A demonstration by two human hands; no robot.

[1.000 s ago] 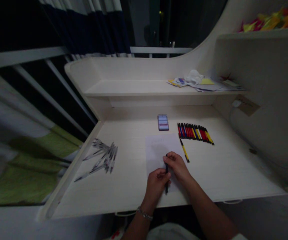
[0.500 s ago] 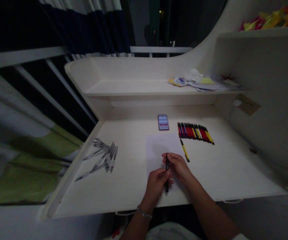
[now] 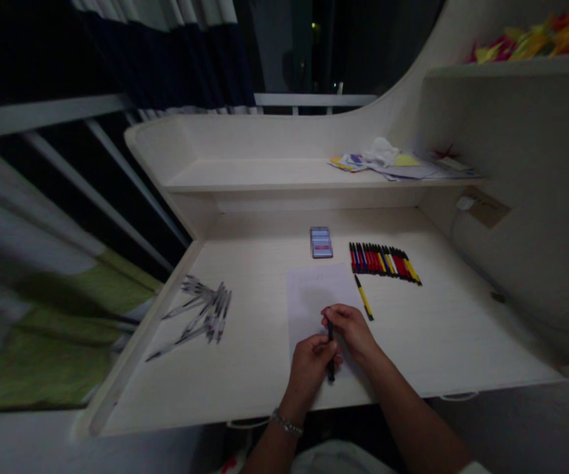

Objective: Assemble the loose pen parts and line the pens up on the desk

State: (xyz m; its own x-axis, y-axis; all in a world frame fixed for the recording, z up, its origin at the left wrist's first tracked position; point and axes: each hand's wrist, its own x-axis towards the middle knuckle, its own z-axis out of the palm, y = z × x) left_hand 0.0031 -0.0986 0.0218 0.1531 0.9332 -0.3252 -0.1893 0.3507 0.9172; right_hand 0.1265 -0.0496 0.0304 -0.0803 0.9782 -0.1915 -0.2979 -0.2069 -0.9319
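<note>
Over a white sheet of paper (image 3: pixel 308 296), a black pen (image 3: pixel 331 372) is held upright in the view between both hands. My left hand (image 3: pixel 310 362) grips its lower part, and a bracelet circles that wrist. Higher up, the fingers of my right hand (image 3: pixel 350 329) are closed around the pen's upper end, hiding some of it. Just right of the paper lies a single yellow pen (image 3: pixel 364 297) with black ends. Behind it a neat row of coloured pens (image 3: pixel 383 261), red, blue, yellow and white, lies side by side.
A loose pile of clear pens (image 3: pixel 208 309) lies on the left of the white desk (image 3: pixel 254 382). Behind the paper rests a phone (image 3: pixel 321 242) with its screen lit. Papers and a crumpled tissue (image 3: pixel 381 151) sit on the shelf above. A cable runs along the right wall.
The right fingers have shifted very slightly down along the pen. The pen stays in both hands, and the whole view has moved a little.
</note>
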